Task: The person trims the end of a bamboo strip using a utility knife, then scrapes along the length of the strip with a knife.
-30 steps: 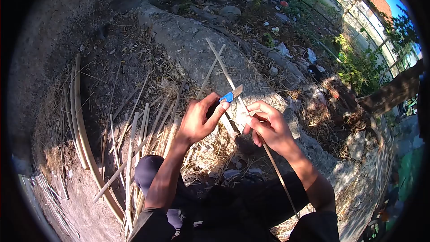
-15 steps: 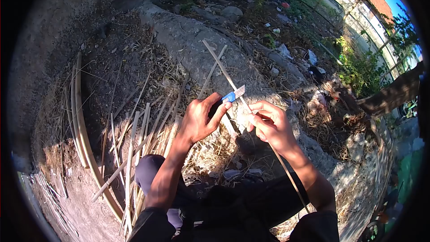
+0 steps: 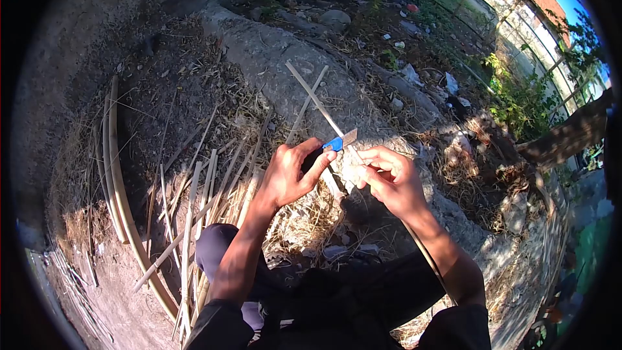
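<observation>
My left hand [image 3: 293, 174] is closed round a blue-handled knife [image 3: 333, 145], whose short broad blade points up and right. The blade lies against a long thin bamboo strip [image 3: 314, 96]. My right hand [image 3: 392, 181] pinches that strip just below the blade. From there the strip runs down along my right forearm, and its far end reaches up and left over the rock. A second strip [image 3: 306, 105] leans behind it, crossing it near the top.
Many bamboo strips [image 3: 188, 233] lie in a loose pile at my left, with a long curved pole [image 3: 120, 181] beside them. A large rock [image 3: 272, 58] stretches ahead. Dry straw [image 3: 304, 223] lies below my hands. A tree trunk [image 3: 570, 133] leans in from the right.
The held strip has shifted slightly, its far end moving up-left and its lower part nearer my right forearm. The knife has turned a little and sits slightly lower. Both hands keep their grip.
</observation>
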Tool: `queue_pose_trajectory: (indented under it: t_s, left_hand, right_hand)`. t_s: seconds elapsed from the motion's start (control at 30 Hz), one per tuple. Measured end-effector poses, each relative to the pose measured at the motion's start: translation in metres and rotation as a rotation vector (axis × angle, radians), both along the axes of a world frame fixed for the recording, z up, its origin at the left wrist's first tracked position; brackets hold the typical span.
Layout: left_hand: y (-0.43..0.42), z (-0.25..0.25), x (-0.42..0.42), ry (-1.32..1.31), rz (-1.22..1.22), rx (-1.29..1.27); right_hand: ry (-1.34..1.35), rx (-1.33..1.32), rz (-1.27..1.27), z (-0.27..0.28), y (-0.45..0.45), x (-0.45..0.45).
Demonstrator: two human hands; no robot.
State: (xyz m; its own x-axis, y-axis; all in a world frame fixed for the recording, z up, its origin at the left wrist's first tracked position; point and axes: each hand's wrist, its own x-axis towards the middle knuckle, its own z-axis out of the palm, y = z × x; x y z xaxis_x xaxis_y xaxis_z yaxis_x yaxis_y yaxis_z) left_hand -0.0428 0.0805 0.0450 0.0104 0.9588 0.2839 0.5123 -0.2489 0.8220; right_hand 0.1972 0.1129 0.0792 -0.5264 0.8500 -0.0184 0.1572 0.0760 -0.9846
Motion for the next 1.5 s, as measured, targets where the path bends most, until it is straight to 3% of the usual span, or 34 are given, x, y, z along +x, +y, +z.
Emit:
queue_pose_trajectory:
  t_s: [0.43,0.53,0.6,0.87,0.93,1.0,1.2,1.4,1.5]
  left_hand:
    - [0.003,-0.001,-0.005,0.026,-0.006,-0.050]
    - [0.008,-0.003,-0.007,0.061,0.113,0.006]
    - [0.010,0.004,-0.019,0.165,0.136,-0.142]
    - [0.005,0.003,-0.013,0.079,0.139,-0.052]
    - [0.003,0.006,-0.012,0.116,0.007,-0.093]
    - [0.003,-0.004,-0.005,0.032,0.017,-0.033]
    - [0.008,0.001,-0.016,0.164,0.164,-0.031]
    - [-0.003,0.004,-0.006,0.133,0.051,-0.054]
    - [0.006,-0.003,-0.013,0.141,0.155,-0.016]
  right_hand:
    - [-0.083,0.163,-0.045,-0.003,-0.001,-0.003]
    - [-0.068,0.215,-0.057,-0.012,0.000,-0.003]
    - [-0.099,0.209,-0.065,-0.009,-0.002,-0.006]
    - [-0.118,0.166,-0.078,-0.010,-0.002,-0.005]
    - [-0.127,0.197,-0.074,-0.008,-0.003,-0.005]
    - [-0.108,0.212,-0.070,-0.009,-0.001,-0.005]
    - [-0.146,0.304,-0.070,-0.006,-0.005,-0.006]
    - [-0.112,0.324,-0.080,-0.008,-0.005,-0.005]
    - [-0.133,0.340,-0.089,-0.004,-0.010,-0.008]
